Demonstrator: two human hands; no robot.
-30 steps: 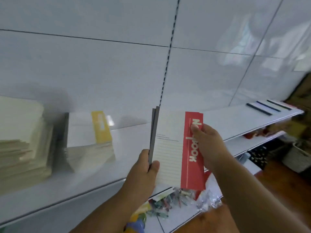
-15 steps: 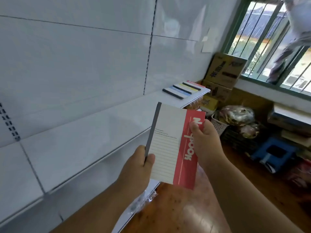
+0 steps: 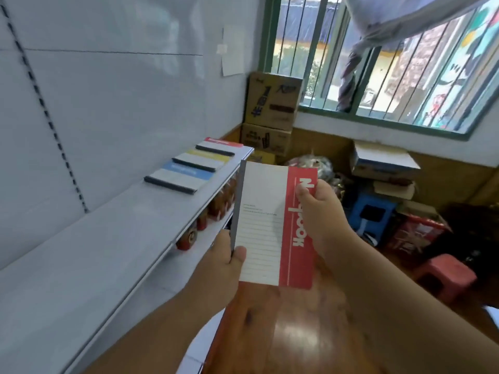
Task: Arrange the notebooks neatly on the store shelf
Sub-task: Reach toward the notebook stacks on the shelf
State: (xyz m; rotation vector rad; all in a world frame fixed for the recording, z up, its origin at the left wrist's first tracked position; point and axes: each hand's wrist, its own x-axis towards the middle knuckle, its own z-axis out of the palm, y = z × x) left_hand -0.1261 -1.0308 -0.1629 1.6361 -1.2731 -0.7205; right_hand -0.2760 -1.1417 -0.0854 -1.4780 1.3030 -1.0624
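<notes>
Head view. Both hands hold one slim notebook w/ white lined cover, red side band and grey spine upright in the air, just off the front edge of the white metal store shelf. Left hand: thumb on the cover's lower left corner, fingers behind the spine, clamped on the notebook. Right hand: thumb pressed on the red band, remaining fingers behind, also clamped on it. White lettering on the band runs vertically; the thumb covers part, legible letters are "N" at top and "OOK" at bottom. Small print lines above the ruled area of the cover are too fine to read.

Rel. to the shelf: at its far end lie three flat notebooks in a row, each w/ a dark spine: blue-banded notebook nearest, yellow-banded notebook next, red-banded notebook farthest. Their band text is blurred. Below the shelf, on a lower tier, stand red-and-brown packaged goods; labels not readable. Beyond the shelf's far end, stacked brown cardboard cartons w/ dark printed characters, not legible. Right of the shelf, on the wooden floor: blue plastic stool, red plastic stool. Green-framed barred window above the cartons.
</notes>
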